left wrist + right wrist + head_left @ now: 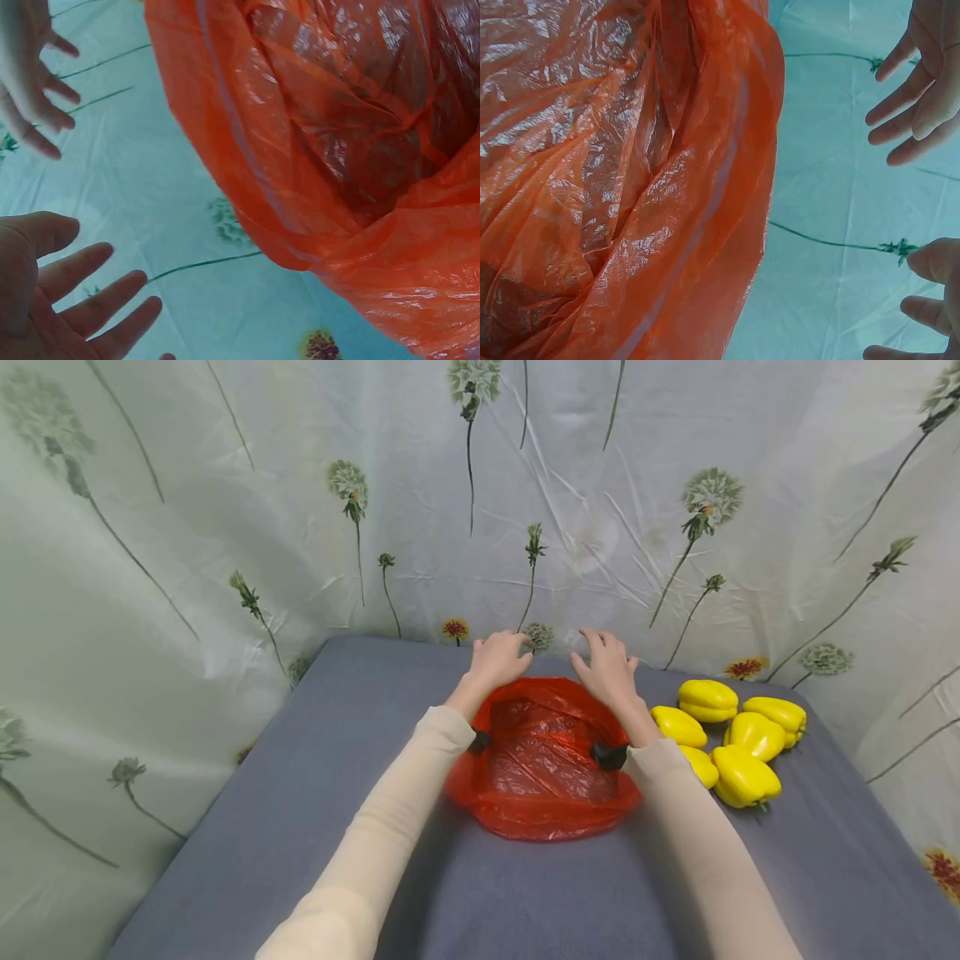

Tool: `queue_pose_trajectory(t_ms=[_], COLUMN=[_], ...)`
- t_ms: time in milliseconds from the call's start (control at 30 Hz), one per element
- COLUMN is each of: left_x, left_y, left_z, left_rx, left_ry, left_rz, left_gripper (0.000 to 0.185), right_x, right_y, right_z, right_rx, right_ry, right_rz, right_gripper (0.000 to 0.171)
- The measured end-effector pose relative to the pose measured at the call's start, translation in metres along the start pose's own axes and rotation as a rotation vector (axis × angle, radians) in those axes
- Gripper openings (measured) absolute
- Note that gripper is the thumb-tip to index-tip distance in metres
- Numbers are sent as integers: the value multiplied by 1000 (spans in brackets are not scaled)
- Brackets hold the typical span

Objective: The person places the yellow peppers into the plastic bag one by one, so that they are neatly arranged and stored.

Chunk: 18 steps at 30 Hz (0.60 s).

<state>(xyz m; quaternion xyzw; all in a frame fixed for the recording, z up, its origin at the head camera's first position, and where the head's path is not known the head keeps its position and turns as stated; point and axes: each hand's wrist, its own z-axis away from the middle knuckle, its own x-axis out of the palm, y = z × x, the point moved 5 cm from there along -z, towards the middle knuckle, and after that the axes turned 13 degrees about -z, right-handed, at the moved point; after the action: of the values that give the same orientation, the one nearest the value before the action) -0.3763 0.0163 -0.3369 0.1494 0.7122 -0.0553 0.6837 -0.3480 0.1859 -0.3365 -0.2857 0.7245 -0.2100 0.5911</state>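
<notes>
A red plastic bag (555, 817) lies with its mouth spread wide on the grey surface, its crinkled inside facing up. Beyond its far rim my left hand (498, 658) hovers with relaxed fingers, holding nothing. My right hand (606, 668) is raised at the bag's far right, fingers spread and likewise holding nothing. In the left wrist view the left hand (82, 307) is apart from the bag's edge (225, 142). The right wrist view also has a gap between the right hand (934, 300) and the bag (727, 195).
Several yellow bell peppers (753, 737) sit in a cluster to the right of the bag, beside the right forearm. A flower-printed sheet (420, 485) hangs behind and around the grey-covered table (337, 760). Dark wrist straps (609, 757) are close to the bag's opening.
</notes>
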Motion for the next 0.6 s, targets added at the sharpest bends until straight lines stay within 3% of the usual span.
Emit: queue_pose_trajectory(t_ms=[300,600], left_x=[-9,0], left_y=[-6,-24], left_z=[17,35], left_rx=[28,18], left_ry=[-38,-144], left_rz=[96,186], left_gripper=[36,38], right_x=[-3,-7], right_y=[4,13], right_z=[17,36], right_rx=[-37,-53], right_ry=[0,22], right_rz=[-2,-5], right_gripper=[51,50])
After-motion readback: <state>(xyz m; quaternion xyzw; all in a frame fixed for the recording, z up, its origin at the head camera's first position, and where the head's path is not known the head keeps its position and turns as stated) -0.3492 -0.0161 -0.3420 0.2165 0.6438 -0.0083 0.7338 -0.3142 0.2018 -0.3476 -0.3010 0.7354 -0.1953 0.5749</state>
